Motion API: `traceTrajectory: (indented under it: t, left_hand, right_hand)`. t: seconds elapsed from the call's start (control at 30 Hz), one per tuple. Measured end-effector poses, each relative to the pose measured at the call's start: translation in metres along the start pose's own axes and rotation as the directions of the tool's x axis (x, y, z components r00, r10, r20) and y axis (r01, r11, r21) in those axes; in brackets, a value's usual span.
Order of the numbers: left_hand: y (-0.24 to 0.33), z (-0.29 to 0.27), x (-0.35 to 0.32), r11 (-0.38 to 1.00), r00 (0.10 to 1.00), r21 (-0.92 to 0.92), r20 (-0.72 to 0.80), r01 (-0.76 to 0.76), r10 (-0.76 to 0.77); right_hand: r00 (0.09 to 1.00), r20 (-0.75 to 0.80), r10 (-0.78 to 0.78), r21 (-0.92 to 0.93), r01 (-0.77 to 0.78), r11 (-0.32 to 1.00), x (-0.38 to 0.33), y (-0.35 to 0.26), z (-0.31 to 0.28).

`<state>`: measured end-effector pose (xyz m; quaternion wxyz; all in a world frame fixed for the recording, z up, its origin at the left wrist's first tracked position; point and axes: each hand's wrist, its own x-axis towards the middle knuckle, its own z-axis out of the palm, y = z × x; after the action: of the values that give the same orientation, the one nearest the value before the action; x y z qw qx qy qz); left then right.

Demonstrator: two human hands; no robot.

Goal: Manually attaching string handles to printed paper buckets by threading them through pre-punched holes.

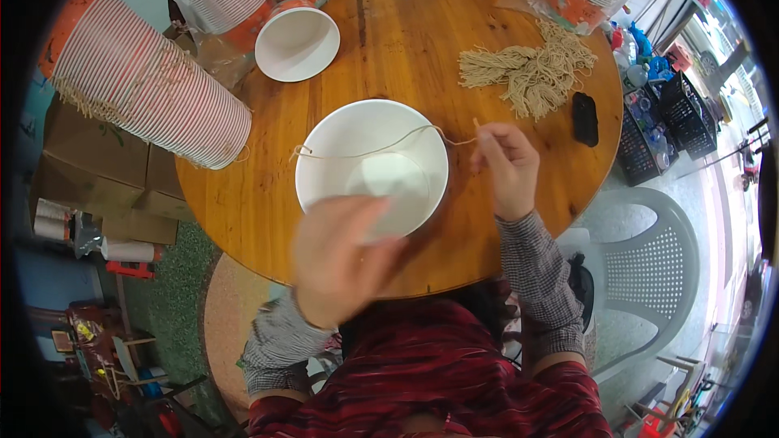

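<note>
A large white paper tub [309, 126] stands on the wooden table in front of me, its inside facing up. Across its mouth runs a thin tan string [369, 152], which has a small curl at the tub's left rim and leaves over the right rim. My right hand [510, 164] pinches the string's end between thumb and fingers, just right of the tub. Over the tub's near left rim is my left hand [337, 251], smeared by motion; whether its fingers hold anything cannot be made out.
A tan string bundle [527, 69] and a black phone-like object [584, 119] lie on the round table [389, 40] at right. Another white tub [298, 43] sits farther back. Long stacks of tubs [154, 73] line the left and far edges. A grey plastic chair [649, 268] stands at right.
</note>
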<state>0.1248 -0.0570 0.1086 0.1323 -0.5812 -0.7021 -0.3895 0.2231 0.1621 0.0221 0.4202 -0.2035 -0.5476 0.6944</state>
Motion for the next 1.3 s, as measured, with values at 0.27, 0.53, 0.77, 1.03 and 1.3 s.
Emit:
traceTrajectory:
  t: [0.27, 0.53, 0.77, 1.03, 1.3]
  left_hand:
    - [-0.002, 0.035, 0.005, 0.971, 0.992, 0.233, 0.124, -0.059, 0.031]
    - [-0.033, 0.001, 0.006, 0.928, 0.932, -0.098, -0.001, 0.360, -0.362]
    - [-0.033, -0.007, 0.002, 0.906, 0.918, -0.159, 0.006, 0.391, -0.396]
    - [-0.038, -0.012, 0.001, 0.878, 0.900, -0.200, 0.057, 0.435, -0.433]
    - [-0.039, -0.012, 0.010, 0.664, 0.825, -0.496, 0.256, 0.559, -0.503]
  right_hand:
    - [0.988, 0.145, -0.049, -0.067, 0.059, 0.996, -0.031, -0.008, 0.032]
    - [0.950, 0.307, -0.058, 0.067, 0.039, 0.997, -0.045, -0.009, 0.060]
    - [0.922, 0.387, 0.011, -0.034, 0.002, 0.999, -0.037, -0.020, 0.073]
    - [0.843, 0.427, -0.327, -0.119, 0.410, 0.904, -0.041, -0.019, 0.076]
    - [0.755, 0.527, -0.390, -0.013, 0.466, 0.885, -0.041, -0.015, 0.077]
